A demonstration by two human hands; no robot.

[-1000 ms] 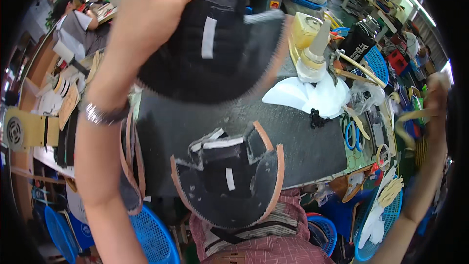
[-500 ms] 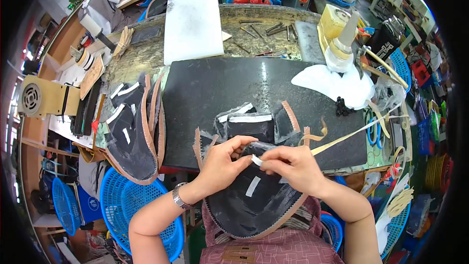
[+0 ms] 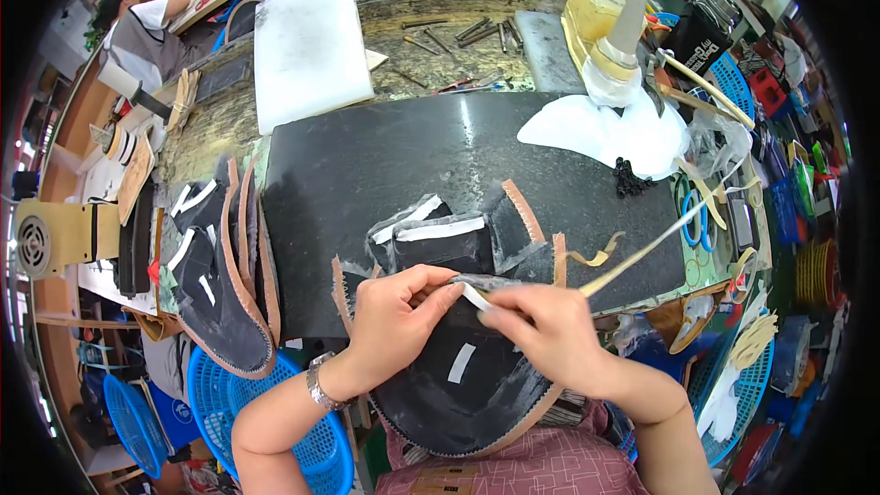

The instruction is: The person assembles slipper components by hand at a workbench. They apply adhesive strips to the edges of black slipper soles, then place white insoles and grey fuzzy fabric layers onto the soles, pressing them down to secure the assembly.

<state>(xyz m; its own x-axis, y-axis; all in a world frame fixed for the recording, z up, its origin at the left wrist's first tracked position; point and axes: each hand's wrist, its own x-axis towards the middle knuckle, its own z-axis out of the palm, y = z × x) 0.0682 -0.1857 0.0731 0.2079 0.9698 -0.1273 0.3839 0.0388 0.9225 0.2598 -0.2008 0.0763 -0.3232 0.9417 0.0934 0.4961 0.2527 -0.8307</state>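
Observation:
A black shoe upper (image 3: 495, 408) with a pinked tan edge lies over my lap and the near edge of the black work board. My left hand (image 3: 399, 312) is closed, pinching the upper's folded edge at the near end of a white tape strip (image 3: 475, 296). Thumb and fingers of my right hand (image 3: 550, 325), slightly blurred, grip the strip's other end. A short white strip (image 3: 461, 363) is stuck flat on the upper below the hands. Beyond them, more white tape (image 3: 440, 229) runs along the upper's far parts on the board.
Several similar uppers (image 3: 225, 312) are stacked at the left. The black board (image 3: 385, 156) spans the bench, with a white slab (image 3: 312, 50), loose metal tools and a white-nozzled bottle (image 3: 616, 55) behind. Blue scissors (image 3: 698, 220) lie right; a blue basket (image 3: 215, 394) stands below left.
My right hand has drawn slightly away from my left, so more of the white strip shows between them. The whole view has shifted, with bench items now further left.

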